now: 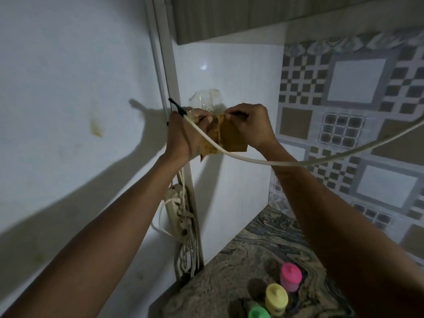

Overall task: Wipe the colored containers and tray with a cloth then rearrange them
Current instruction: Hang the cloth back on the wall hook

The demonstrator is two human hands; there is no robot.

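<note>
The counter point(220, 285) lay lower right, the containers point(276, 298) standing on it; no tray showed. A cable point(252, 160) crossed mid-frame over both wrists. At centre, left hand point(181, 134) and right hand point(250, 127) gripped the cloth point(229, 140), fingers curled tight. Lowering the cloth could snag the cable and topple the containers.

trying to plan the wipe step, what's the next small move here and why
Probably lower the yellow-brown cloth to the countertop, keeping clear of the white cable. The left hand and right hand both grip it up by the wall, while the pink container, yellow container and green container stand below, untouched.
</note>
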